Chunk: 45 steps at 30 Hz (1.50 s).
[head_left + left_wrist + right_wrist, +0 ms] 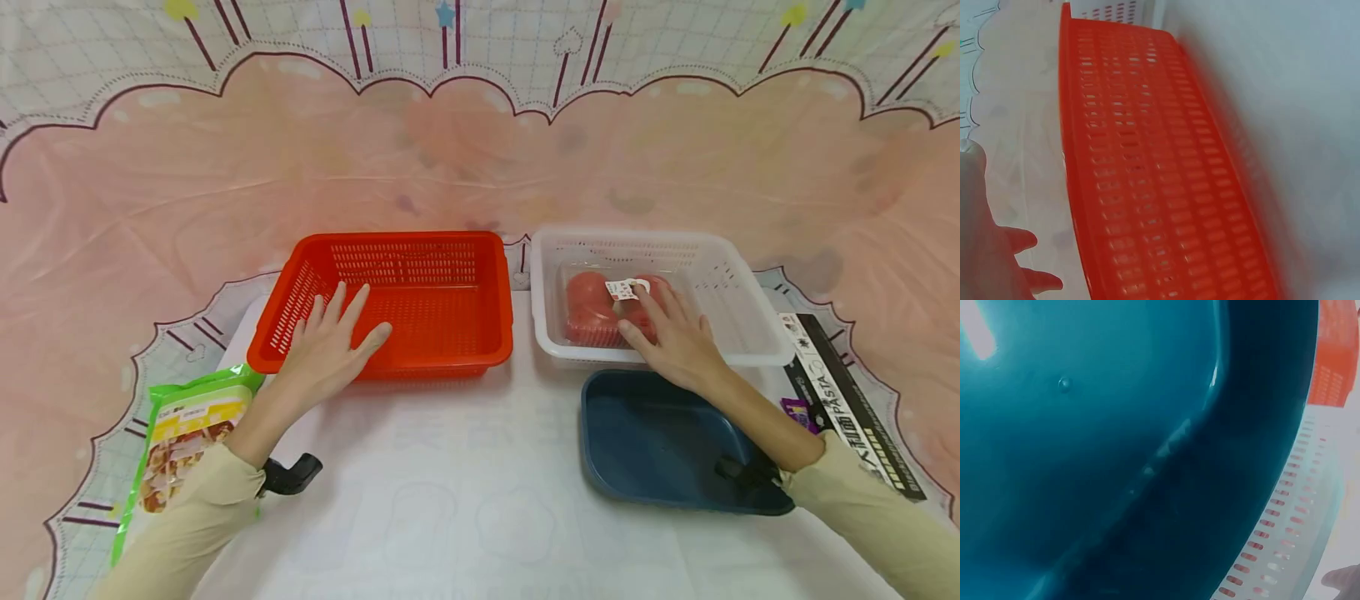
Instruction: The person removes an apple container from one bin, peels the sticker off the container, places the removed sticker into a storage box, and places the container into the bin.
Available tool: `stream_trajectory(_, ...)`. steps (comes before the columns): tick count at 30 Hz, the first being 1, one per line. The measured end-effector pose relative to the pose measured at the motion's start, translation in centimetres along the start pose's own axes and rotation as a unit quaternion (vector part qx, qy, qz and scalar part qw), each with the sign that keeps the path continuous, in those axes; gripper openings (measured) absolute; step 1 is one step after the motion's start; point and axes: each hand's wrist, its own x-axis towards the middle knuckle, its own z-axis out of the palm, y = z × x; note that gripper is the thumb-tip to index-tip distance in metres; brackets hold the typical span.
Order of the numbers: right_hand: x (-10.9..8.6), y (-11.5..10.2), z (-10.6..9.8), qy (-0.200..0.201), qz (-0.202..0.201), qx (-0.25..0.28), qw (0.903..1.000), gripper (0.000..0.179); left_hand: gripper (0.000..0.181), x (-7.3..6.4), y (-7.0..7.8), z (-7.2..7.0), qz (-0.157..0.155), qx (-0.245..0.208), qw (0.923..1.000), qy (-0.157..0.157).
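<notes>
My left hand [322, 354] hovers over the front left part of a red plastic basket [435, 325], its fingers spread and holding nothing. The left wrist view shows that basket's slotted side wall [1147, 175], with part of the left hand [985, 244] at the left edge. To the right, a white basket [727, 308] contains a clear pack of tomatoes [588, 304] with a white label. Over the pack's right side is my right hand [678, 346], fingers extended; whether they touch it I cannot tell. Only a fingertip [1344, 578] appears in the right wrist view.
A dark blue tub [645, 442] stands below the right forearm, in front of the white basket. At far right lie a black pasta box [855, 400] and a small purple packet [798, 412]. A green and yellow food bag [191, 425] lies by the left forearm.
</notes>
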Motion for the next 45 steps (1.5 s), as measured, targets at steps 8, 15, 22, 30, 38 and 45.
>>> stream_trajectory(8,-0.1,0.3,-0.1,-0.003,0.001,0.018,0.9998,0.080,0.087,0.5,1.5,0.4,0.014,-0.005,0.9999,0.005)
stream_trajectory(15,0.0,0.7,-0.3,0.006,-0.004,0.021,0.9998,0.078,0.084,0.7,2.6,0.9,0.031,-0.019,0.9993,0.009)
stream_trajectory(22,0.2,1.3,-0.5,0.013,-0.007,0.020,0.9997,0.078,0.082,1.1,4.4,1.3,0.054,-0.031,0.9980,0.015)
stream_trajectory(30,0.1,2.0,-0.5,0.023,-0.011,0.021,0.9995,0.079,0.084,1.5,6.6,1.8,0.076,-0.041,0.9961,0.019)
stream_trajectory(38,0.2,2.5,-0.6,0.030,-0.013,0.024,0.9992,0.077,0.085,1.7,8.1,2.7,0.091,-0.050,0.9944,0.017)
stream_trajectory(45,0.4,3.2,-0.7,0.033,-0.011,0.020,0.9992,0.076,0.084,1.7,9.5,3.4,0.102,-0.071,0.9922,0.009)
